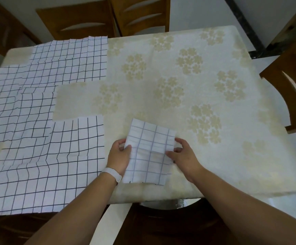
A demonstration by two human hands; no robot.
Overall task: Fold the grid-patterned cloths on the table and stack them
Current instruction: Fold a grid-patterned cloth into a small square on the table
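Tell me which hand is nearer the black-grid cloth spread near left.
Left. The left hand is beside the spread cloth; the right hand grips the folded cloth on its opposite side, farther off.

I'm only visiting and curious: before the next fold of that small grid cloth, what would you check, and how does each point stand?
1. Left hand grips the small cloth's left edge: ok.
2. Right hand pinches its right edge: ok.
3. Layers lined up squarely: cannot tell.
4. Bare tablecloth around it for folding: ok.
5. Unfolded cloths lie apart, to its left: ok.
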